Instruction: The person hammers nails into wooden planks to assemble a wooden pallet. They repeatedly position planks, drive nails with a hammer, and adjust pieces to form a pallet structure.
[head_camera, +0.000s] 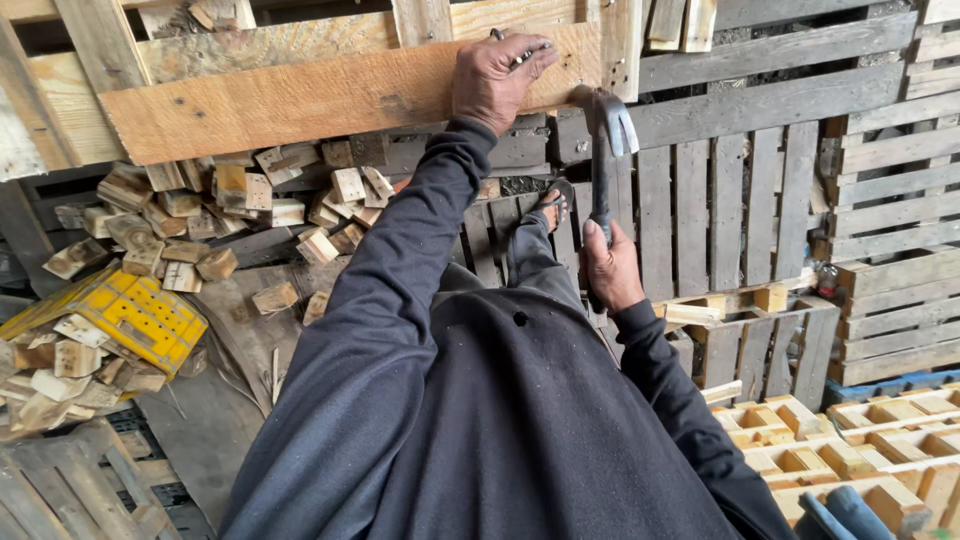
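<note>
A heap of wood blocks (200, 215) lay at the left, below the plank (300, 95). The left hand (495, 80) pressed flat on that plank, pinching nails (520, 55). To its right, the right hand (610, 265) gripped a hammer (605, 160), handle upright, head pointing up beside the plank's end, pallets (760, 190) behind.

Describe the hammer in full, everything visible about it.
The hammer is a dark metal claw hammer, worn grey at the head. Its head points up, with the curved claw toward the right and the face toward the plank, close to or at its right end. The shaft runs down into the right hand, which wraps its lower part, thumb lying along it. The grip end is hidden in the fist.
</note>
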